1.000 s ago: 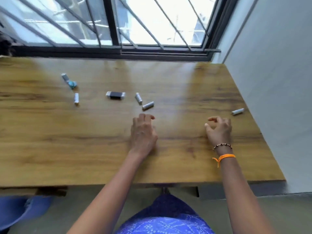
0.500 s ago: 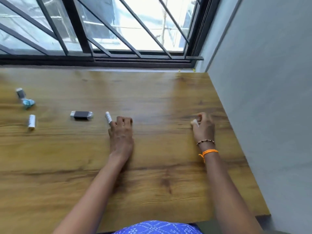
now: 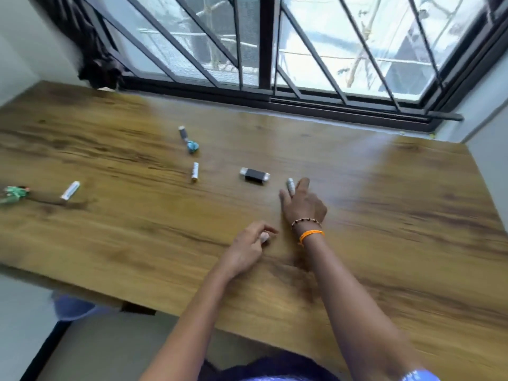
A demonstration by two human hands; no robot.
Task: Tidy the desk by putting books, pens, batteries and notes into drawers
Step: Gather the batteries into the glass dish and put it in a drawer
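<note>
Batteries scattered over the wooden desk [image 3: 384, 243], one small pale cylinder [image 3: 265, 237] pinched between thumb and curled fingers of the left hand [image 3: 244, 251], just above the desktop near the front edge. Just beyond and right of it, the right hand [image 3: 302, 204], fingers extended, touching a grey battery [image 3: 290, 185] at the tips; whether that one is gripped or merely touched, cannot tell, and whether anything else lies within the palm is hidden. Beaded bracelet [image 3: 306, 221] and orange thread band [image 3: 310, 234] on the right wrist. Just left of the right fingertips, apart from them, a black block with silver ends [image 3: 254, 175], lying flat. Farther left, a white battery with a gold tip [image 3: 195, 172]; beyond it, toward the window, a dark grey battery [image 3: 182, 132] touching a crumpled teal scrap [image 3: 192, 146]. Well to the left of both hands, another white battery [image 3: 70, 190], and at the frame's edge a green crumpled thing [image 3: 13, 193], cut off and blurred. Nothing standing between the hands and these pieces. Barred window [image 3: 275, 50] along the far side, dark cloth [image 3: 93, 59] hanging at its left corner. Blue patterned clothing [image 3: 275, 376] at the bottom, mostly cropped. Labels on the batteries too soft to read.
</note>
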